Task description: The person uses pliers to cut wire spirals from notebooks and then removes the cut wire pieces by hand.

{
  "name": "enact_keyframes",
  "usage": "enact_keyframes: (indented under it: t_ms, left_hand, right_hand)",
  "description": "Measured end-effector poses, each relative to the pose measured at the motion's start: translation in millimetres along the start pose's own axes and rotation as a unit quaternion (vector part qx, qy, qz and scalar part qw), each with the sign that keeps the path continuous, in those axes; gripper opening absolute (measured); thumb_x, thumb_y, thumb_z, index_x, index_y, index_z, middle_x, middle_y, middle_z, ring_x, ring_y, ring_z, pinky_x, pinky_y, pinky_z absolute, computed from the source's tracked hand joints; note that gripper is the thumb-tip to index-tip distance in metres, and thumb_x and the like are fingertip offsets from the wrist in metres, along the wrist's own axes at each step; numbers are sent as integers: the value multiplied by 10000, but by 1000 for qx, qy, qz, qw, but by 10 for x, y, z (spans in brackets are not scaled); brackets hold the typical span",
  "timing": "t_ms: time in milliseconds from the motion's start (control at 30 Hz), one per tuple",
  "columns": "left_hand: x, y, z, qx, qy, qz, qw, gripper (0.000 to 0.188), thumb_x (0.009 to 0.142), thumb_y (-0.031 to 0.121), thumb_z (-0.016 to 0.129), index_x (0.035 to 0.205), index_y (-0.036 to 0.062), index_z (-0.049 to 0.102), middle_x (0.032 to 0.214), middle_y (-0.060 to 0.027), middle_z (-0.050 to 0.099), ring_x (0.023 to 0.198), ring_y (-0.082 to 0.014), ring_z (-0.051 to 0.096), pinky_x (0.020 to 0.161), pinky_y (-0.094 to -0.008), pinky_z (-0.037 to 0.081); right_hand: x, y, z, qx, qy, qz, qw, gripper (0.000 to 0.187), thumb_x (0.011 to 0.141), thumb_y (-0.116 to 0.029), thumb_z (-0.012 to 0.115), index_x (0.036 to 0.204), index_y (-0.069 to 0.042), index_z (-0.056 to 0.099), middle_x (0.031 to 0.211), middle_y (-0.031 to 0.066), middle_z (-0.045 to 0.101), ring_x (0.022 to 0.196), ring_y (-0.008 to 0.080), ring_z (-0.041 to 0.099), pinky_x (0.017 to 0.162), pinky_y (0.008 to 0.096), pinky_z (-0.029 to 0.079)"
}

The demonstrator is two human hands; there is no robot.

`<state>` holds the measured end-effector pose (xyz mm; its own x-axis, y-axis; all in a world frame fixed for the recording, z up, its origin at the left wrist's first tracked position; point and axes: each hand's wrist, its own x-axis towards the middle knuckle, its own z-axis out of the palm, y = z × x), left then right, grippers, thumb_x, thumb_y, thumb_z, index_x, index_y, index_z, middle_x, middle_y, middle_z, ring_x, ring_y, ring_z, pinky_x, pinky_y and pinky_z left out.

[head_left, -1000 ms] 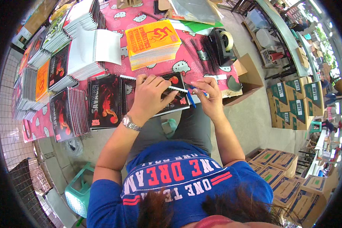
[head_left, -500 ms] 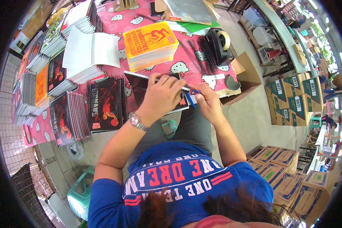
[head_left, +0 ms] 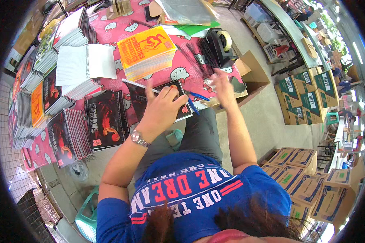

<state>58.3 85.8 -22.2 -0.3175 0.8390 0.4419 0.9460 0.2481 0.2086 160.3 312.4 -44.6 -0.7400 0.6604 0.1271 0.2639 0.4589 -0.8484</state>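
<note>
A black spiral notebook with a red figure on its cover lies at the table's near edge, in front of me. My left hand is on it, its fingers bent over the cover and holding it; they hide part of the cover. Blue-handled pliers rest at the notebook's right edge, handles apart, their jaws hidden near my left fingertips. To the right of them, my right hand hovers by the table corner with fingers stretched out, slightly blurred and apparently holding nothing. Loose black binding coils lie just beyond it.
A stack of yellow-orange notebooks stands behind my left hand. More black notebooks and an opened white-paged notebook are on the left. A tape dispenser stands at the far right. An open carton adjoins the table's right edge.
My right hand has let go of the blue-handled pliers and moved away to the right. The pliers now lie beside the notebook. My left hand stays on the notebook.
</note>
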Motion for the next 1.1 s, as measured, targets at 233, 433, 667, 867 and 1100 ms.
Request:
enact_keyframes:
  t_ms: [233,433,667,867,1100]
  left_hand:
    - [-150,-107,0,-57,12,-103,993,313,759,220,749,1037,159,620,1151,-42,538,1268,-269,417,1018,-819,114]
    - [-110,-146,-96,-92,-5,-56,994,338,713,419,801,914,173,686,955,-6,549,1087,-237,509,1081,-649,182]
    - [-122,-183,-81,-120,-12,-61,991,370,688,435,810,910,168,682,989,2,566,1108,-235,511,1064,-684,188]
    - [-112,-204,-40,-116,6,-42,992,395,662,435,831,915,165,694,982,-2,578,1116,-238,514,1083,-600,214]
    - [-104,-205,-64,-129,33,-31,991,418,680,464,815,921,158,661,980,-2,577,1122,-243,520,1095,-623,173]
  right_hand:
    - [379,1204,-403,-497,63,171,848,615,807,-503,689,1233,-71,588,1261,228,548,1152,426,504,893,537,464]
    - [-111,-279,-213,424,-379,-7,823,554,814,-356,696,1270,-57,599,1385,132,524,1302,243,478,1088,403,349]
    - [-224,-424,-131,474,-462,-54,748,394,856,-221,650,1209,-47,647,1384,135,512,1331,267,432,1098,420,330]
    - [-65,-466,-98,254,-470,-110,838,542,746,-320,705,1199,-30,643,1302,165,522,1259,308,472,1094,416,333]
    - [21,-468,-63,373,-503,-134,768,550,707,-397,733,1098,-15,675,1213,178,536,1210,336,480,1044,443,375]
